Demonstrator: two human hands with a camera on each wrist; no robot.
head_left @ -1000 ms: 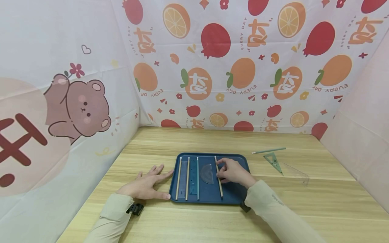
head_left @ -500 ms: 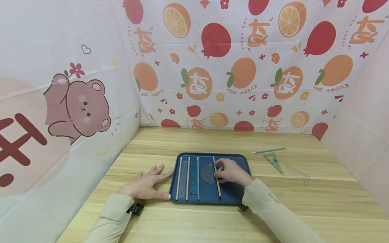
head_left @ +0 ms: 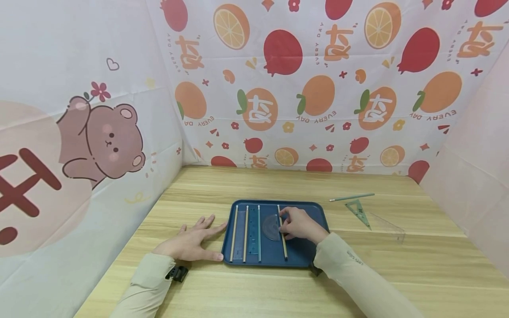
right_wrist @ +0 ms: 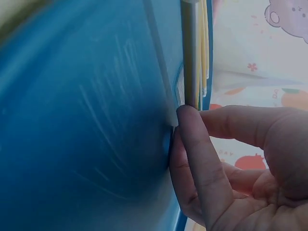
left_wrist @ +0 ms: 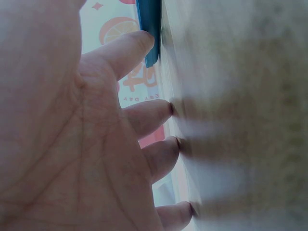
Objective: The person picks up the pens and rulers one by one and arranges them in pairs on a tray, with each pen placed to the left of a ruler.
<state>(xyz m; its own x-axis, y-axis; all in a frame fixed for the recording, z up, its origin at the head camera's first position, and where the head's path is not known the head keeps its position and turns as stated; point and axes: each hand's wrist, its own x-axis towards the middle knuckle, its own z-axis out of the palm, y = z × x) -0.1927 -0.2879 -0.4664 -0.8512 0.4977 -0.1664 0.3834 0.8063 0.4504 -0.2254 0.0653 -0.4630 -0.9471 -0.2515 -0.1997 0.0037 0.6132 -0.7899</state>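
Lying inside the dark blue tray [head_left: 308,251], the rightmost wooden stick [head_left: 282,234] is running from the far rim toward the near rim, just beside the straight edge of a clear protractor [head_left: 271,227]. The person's right hand [head_left: 302,225] is resting over the middle of this stick, and its fingers [right_wrist: 192,139] are curling onto it; in the right wrist view the fingertips are pressing against the stick from the side, so the hand is gripping it against the tray floor. To the left of the protractor, a blue ruler [head_left: 252,234] and three more sticks [head_left: 245,233] are lying parallel in the tray.

The left hand [head_left: 191,243] is lying flat on the desk [head_left: 222,185], just beside the left rim of the tray. Its fingers [left_wrist: 154,113] are straight and spread, holding nothing, and the thumb is touching the tray's edge.

On the desk to the right of the tray, well apart from both hands, a green pencil [head_left: 351,197], a green set square [head_left: 358,212] and a clear set square [head_left: 387,226] are lying.
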